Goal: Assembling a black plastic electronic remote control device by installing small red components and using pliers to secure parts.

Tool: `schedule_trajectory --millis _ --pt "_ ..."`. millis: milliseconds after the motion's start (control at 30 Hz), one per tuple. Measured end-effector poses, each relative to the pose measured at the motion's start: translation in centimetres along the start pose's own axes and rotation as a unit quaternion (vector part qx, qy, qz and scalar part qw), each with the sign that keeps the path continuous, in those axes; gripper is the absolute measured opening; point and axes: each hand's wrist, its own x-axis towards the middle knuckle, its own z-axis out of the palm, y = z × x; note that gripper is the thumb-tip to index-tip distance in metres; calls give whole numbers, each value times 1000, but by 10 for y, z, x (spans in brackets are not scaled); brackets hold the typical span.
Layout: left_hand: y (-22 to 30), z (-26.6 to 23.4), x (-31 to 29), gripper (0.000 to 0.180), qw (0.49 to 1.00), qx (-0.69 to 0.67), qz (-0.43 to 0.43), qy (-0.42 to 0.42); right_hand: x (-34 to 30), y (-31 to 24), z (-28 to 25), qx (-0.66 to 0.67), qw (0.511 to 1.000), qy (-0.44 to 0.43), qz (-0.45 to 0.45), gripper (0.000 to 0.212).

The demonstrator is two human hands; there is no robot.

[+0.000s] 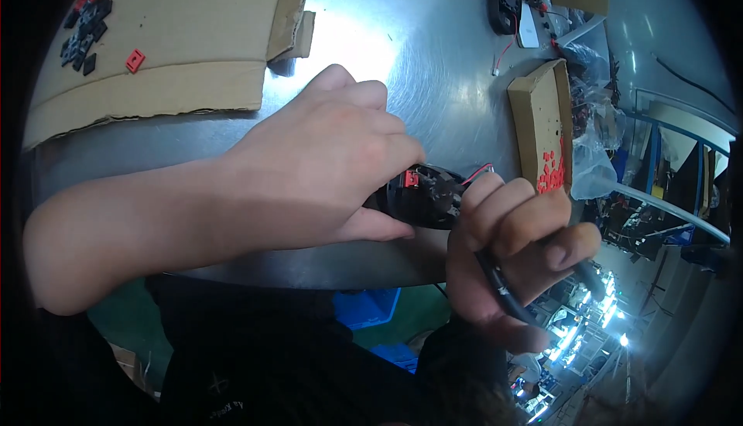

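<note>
My left hand reaches across from the left, thumb and fingers closed around a rounded black plastic part. A small red piece sits in that part close to my fingertips, and a thin red wire rises from its far right edge. To the right, my right hand is curled around a black rod-shaped thing. A second black end shows beside its little finger; whether both belong to one tool or a cable, I cannot tell. The fingers of my right hand meet the black part's right end and hide it.
A cardboard tray at the far left bears several red and black small pieces. On the right stands a narrow cardboard box with small red bits. Behind it lie a black fan-like unit and clear plastic bags. Blue bins stand below the metal table's near edge.
</note>
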Motion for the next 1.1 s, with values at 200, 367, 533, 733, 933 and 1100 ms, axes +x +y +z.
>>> schedule_trajectory --millis 200,367,533,733,933,1100 --pt "9 8 3 46 1000 -6 -9 3 16 -17 1 -22 988 58 144 76" --pt "10 12 2 39 999 -24 -8 30 35 -17 0 11 973 30 229 67" --pt "10 15 0 36 999 -29 -24 33 43 -22 1 33 944 64 322 58" --pt "17 6 0 37 998 -43 -48 8 36 -25 19 -20 952 58 301 60" --pt "15 12 4 42 999 10 -32 41 6 -14 18 -70 986 30 148 52" --pt "10 8 -5 44 998 52 -27 37 -14 4 21 -54 997 19 56 48"
